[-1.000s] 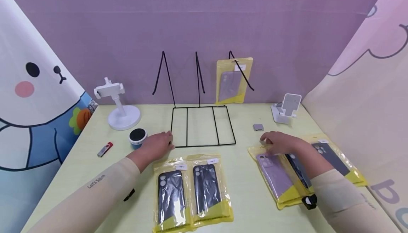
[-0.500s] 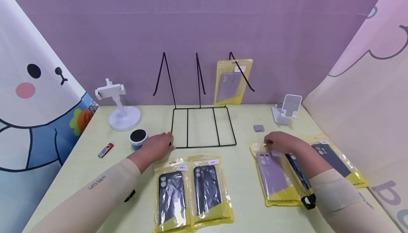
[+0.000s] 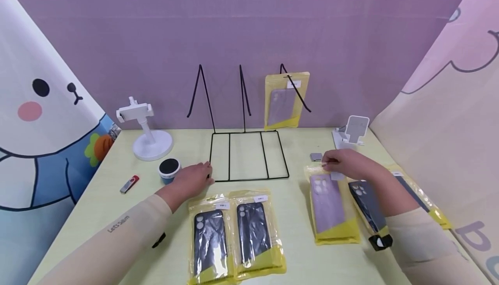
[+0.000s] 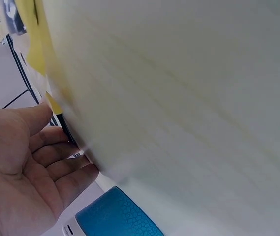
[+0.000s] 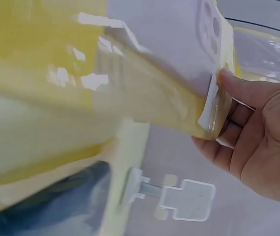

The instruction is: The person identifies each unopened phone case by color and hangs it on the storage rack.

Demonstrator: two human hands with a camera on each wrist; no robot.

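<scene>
Okay, head view: right hand (image 3: 345, 163) pinches the top edge of the yellow plastic pouch with a lilac phone case (image 3: 332, 205), lifting that end off the pale yellow worktop (image 3: 300, 250), lower end down near the front right. Just beside it lies a yellow pouch with a dark phone case (image 3: 368, 207), partly under the forearm. Left hand (image 3: 192, 179) rests flat, fingers relaxed, at the front left corner of the black wire display rack (image 3: 249, 155); a small blue jar with black lid (image 3: 169, 169) sits just left of it.

Left wrist view: blurry, left hand fingers (image 4: 56, 152) loosely straight, seemingly touching the rack wire; blue jar below.

Right wrist view: thumb and fingers (image 5: 238, 91) curled on the lilac pouch's top corner at its white label.
</scene>
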